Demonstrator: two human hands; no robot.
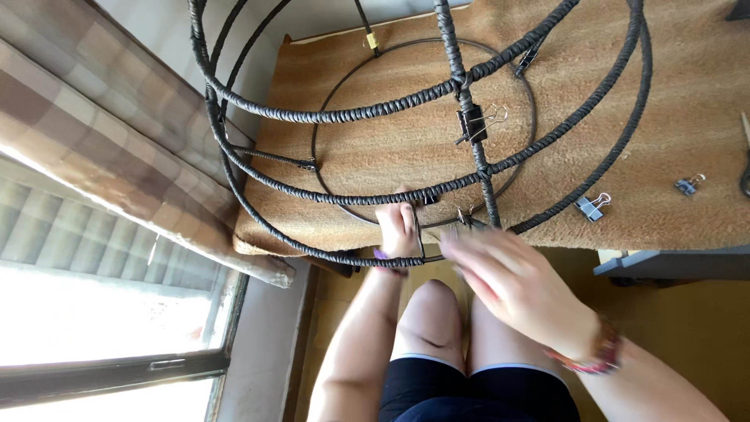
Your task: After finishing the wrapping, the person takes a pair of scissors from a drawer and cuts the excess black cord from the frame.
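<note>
At table's edge, over brown mat (687, 101): left hand (398, 228) closed on lower ring of black wrapped wire frame (437, 90); right hand (512, 281) blurred beside it, fingers loosely spread, grip unclear. Binder clip (591, 206) nearby on mat.

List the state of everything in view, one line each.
Wire frame: rings wrapped in dark cord, resting on the mat.
Clip on upright: clamped on.
Loose clips: lying on the mat, clamping nothing.
Mat: flat on the table.
Left hand: gripping the lowest ring.
Right hand: blurred, fingers spread.
</note>
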